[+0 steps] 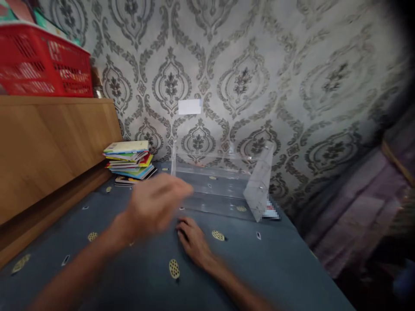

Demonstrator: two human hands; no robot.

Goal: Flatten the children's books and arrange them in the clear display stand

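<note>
The right hand (193, 242) is rested on the cloth (279, 268), fingers loosely parted; the left hand (154, 205) is raised, its blurred grip indeterminable. The rack (260, 183) is already stood by the wall (311, 52); books (129, 157) are stacked outside it.

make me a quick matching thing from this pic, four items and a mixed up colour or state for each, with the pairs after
1. basket
2. books
3. rack
4. left hand

A. see-through
B. blurred, bare
C. red, with slotted sides
D. piled in a stack

Pairs: 1-C, 2-D, 3-A, 4-B
</note>
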